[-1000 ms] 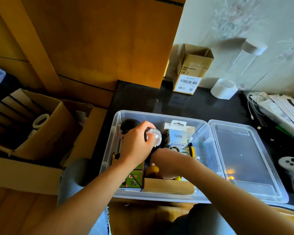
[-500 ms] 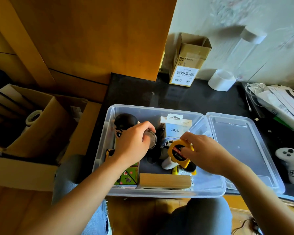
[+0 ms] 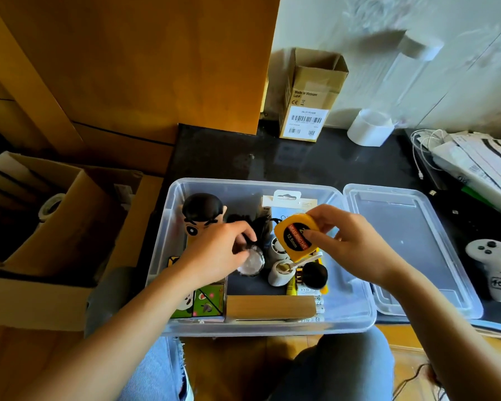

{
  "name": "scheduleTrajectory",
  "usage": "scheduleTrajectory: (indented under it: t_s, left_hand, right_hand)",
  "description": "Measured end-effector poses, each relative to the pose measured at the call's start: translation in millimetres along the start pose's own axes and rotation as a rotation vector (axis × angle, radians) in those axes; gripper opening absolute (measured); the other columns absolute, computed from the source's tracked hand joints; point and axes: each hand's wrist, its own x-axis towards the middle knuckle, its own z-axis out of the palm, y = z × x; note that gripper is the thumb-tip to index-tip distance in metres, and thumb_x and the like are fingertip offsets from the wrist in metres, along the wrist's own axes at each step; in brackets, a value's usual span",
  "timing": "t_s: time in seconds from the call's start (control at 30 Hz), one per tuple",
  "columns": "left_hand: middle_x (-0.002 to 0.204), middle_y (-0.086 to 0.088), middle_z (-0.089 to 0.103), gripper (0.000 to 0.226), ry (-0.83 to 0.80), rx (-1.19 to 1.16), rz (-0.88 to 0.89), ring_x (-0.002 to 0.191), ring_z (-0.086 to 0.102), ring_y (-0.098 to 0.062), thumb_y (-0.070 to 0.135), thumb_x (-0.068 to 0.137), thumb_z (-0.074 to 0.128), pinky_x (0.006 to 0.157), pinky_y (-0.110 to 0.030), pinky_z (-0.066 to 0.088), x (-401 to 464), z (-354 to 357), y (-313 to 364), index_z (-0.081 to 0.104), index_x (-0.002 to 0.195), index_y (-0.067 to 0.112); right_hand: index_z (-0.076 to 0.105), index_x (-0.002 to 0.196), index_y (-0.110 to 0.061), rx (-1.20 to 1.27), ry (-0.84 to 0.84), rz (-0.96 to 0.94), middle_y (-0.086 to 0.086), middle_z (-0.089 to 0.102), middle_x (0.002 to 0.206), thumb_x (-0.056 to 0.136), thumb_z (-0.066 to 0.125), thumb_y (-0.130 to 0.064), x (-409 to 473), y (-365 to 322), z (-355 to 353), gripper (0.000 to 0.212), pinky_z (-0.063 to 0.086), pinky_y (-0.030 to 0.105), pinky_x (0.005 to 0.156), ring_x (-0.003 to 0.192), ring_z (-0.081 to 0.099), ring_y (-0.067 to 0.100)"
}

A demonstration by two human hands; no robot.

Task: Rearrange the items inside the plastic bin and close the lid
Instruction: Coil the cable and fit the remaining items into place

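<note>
My right hand (image 3: 356,250) pinches a yellow tape measure (image 3: 297,237) above the clear plastic bin (image 3: 356,316); my left hand (image 3: 217,256), inside the bin, grips a small clear round container (image 3: 252,263); lid (image 3: 411,244) lies open, just right of bin, on black tabletop (image 3: 315,163).

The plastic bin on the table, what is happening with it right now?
A person is sorting the things inside the clear plastic bin. The right hand pinches a yellow measuring tape held up above the contents. The left hand grips a small round clear-topped object low in the bin. The lid lies open to the right, so closing is not yet done.
</note>
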Motion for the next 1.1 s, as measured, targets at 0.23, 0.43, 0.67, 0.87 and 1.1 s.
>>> scheduleTrajectory:
  t_s: [0.23,0.43,0.67,0.87,1.1]
  left_hand:
    - [0.089,0.002,0.072,0.013,-0.156,0.399,-0.146,0.108,0.060,-0.019,0.024,0.081,0.069,0.074,-0.028,0.048,6.0,-5.9,18.4,0.066,0.068,0.024]
    - [0.058,-0.001,0.041,0.032,-0.196,0.874,-0.186,0.063,0.048,-0.020,-0.003,0.085,0.049,0.046,-0.027,0.024,15.4,4.8,37.8,0.040,0.061,0.016]
    - [0.072,0.000,0.064,0.016,-0.306,0.827,-0.066,0.063,0.056,-0.019,0.009,0.086,0.058,0.052,-0.027,0.038,12.8,2.8,34.9,0.062,0.071,0.015]
    - [0.116,0.001,0.064,0.030,-0.558,0.861,0.056,0.100,0.061,-0.019,0.012,0.092,0.055,0.066,-0.029,0.044,11.2,7.4,36.0,0.063,0.119,0.022]
    - [0.129,-0.006,0.055,0.043,-0.804,1.106,-0.063,0.114,0.054,-0.026,0.004,0.091,0.044,0.074,-0.032,0.042,23.8,14.6,31.8,0.050,0.133,0.013]
  right_hand:
    - [0.058,0.108,-0.024,-0.037,0.016,-0.013,-0.013,0.061,0.092,0.090,0.058,-0.031,0.7,-2.0,4.0,0.019,0.041,0.005,0.060,0.082,0.058,0.002]
    - [0.060,0.106,-0.023,-0.022,0.030,-0.047,-0.009,0.065,0.093,0.089,0.059,-0.031,2.1,-3.9,11.7,0.018,0.042,0.014,0.066,0.084,0.060,0.006]
    - [0.060,0.108,-0.022,-0.034,0.059,-0.052,-0.011,0.063,0.092,0.089,0.059,-0.032,-1.8,-0.1,12.5,0.022,0.049,0.013,0.068,0.082,0.061,0.005]
    - [0.061,0.108,-0.022,-0.042,0.095,-0.050,-0.010,0.063,0.091,0.088,0.060,-0.033,-7.7,1.3,12.0,0.023,0.049,0.016,0.069,0.081,0.061,0.006]
    - [0.061,0.108,-0.021,-0.053,0.108,-0.050,-0.007,0.066,0.094,0.088,0.059,-0.034,-15.0,3.2,7.9,0.024,0.054,0.023,0.072,0.081,0.062,0.009]
